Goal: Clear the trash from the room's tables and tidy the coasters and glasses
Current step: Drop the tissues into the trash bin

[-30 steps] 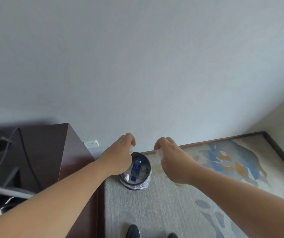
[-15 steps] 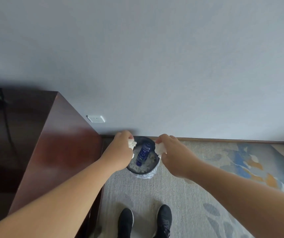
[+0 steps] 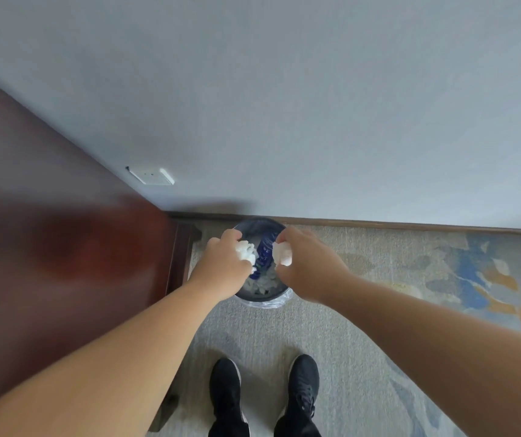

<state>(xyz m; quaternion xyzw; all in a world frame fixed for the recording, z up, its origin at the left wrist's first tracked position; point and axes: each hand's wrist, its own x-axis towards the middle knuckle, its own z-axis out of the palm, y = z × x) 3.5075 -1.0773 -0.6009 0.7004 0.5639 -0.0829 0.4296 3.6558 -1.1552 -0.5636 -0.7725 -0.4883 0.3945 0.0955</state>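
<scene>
Above the bin [image 3: 262,298], left hand [image 3: 224,267] clutching one tissue wad [image 3: 246,250], right hand [image 3: 310,266] pinching second wad [image 3: 283,254]

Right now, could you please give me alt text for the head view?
Over a lined trash bin on the carpet by the wall, the left hand grips a crumpled white tissue and the right hand another tissue. A dark wooden cabinet stands left; black shoes show below.
</scene>
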